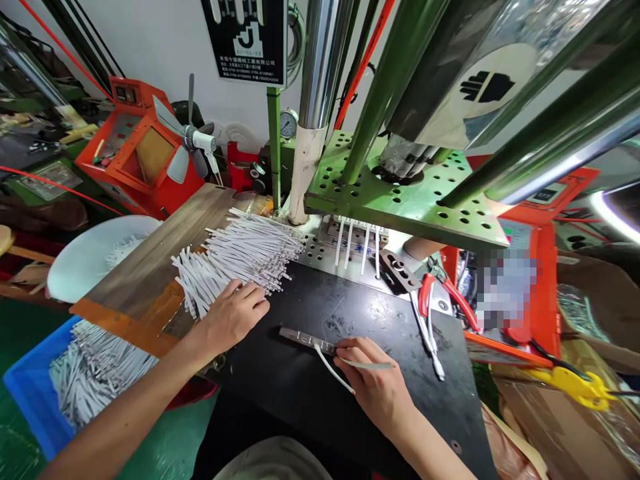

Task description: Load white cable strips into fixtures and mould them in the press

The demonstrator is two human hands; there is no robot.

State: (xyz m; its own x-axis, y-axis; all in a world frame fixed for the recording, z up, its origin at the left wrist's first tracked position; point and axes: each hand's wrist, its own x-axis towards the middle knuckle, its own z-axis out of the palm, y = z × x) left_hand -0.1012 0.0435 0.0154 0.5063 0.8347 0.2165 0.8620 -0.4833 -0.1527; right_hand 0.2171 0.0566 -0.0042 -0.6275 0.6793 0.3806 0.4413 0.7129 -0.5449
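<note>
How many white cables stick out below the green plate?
4: a left pair of white cables, and a right pair nearer the red-handled pliers. Others may hide beneath the plate.

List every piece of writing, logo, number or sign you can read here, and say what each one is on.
"J": the large logo on the black sign.
"有限公司": the end of the top line of Chinese under that logo; the smaller lines with phone numbers are too small to read surely.
Hand symbol, no words: the pale round sticker.
Unreadable: blue marks on the metal mould, the gauge dial.
</note>
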